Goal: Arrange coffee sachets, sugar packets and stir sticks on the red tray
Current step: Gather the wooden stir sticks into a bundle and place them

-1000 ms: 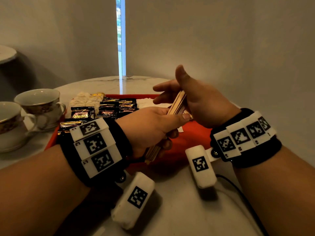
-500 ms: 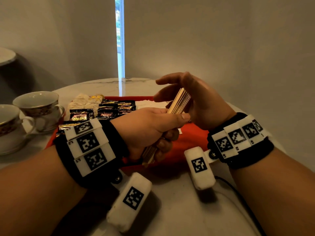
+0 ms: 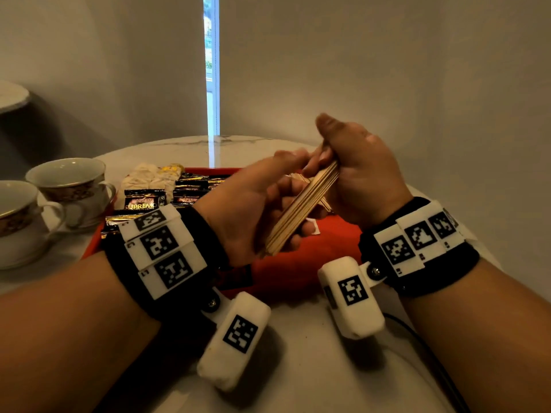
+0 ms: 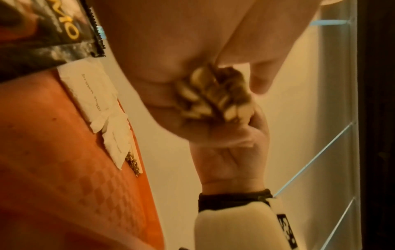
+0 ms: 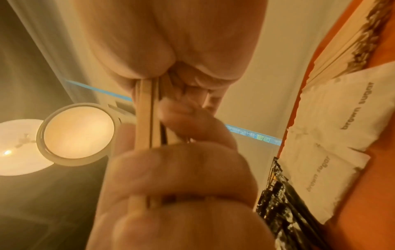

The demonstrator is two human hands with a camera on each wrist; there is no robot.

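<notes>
A bundle of wooden stir sticks [image 3: 304,210] slants above the red tray [image 3: 298,263]. My left hand [image 3: 286,198] grips its lower half, fingers curled underneath. My right hand [image 3: 331,162] wraps the upper end, thumb raised. The left wrist view shows the stick ends [image 4: 211,99] packed between both hands. In the right wrist view the sticks [image 5: 145,115] run between my right palm and the left hand's fingers [image 5: 181,177]. Black coffee sachets [image 3: 143,201] lie on the tray's left half. White brown-sugar packets [image 5: 333,135] lie beside them, mostly hidden behind my hands in the head view.
Two patterned cups [image 3: 68,186] [image 3: 18,213] on saucers stand left of the tray. Pale and yellow packets [image 3: 152,174] sit at the tray's back left corner. A black cable [image 3: 417,338] crosses the round marble table [image 3: 298,368] near my right forearm. Walls close in behind.
The right hand has closed round the upper end of the bundle, with its thumb up. The left hand's thumb has slid up along the sticks. The bundle now lies flatter.
</notes>
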